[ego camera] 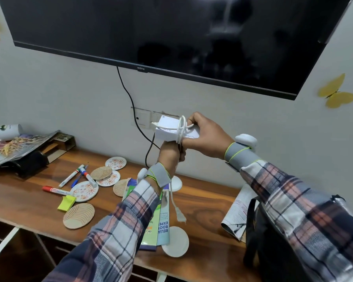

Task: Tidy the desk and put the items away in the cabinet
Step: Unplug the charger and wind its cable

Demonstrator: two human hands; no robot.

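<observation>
Plaid sleeves (118, 231) foremost. My right hand (204, 137) clamps power adapter (169, 129); left hand (170, 153) pinches its cord (180, 127) beneath, keeping wraps taut, I judge; plug (180, 215) dangles above bench (202, 192).

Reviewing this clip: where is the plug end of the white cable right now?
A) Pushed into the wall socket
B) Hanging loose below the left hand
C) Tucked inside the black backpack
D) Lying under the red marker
B: the plug dangles off the white cable, below the left hand that grips the cable, while the right hand holds the white adapter.
</observation>
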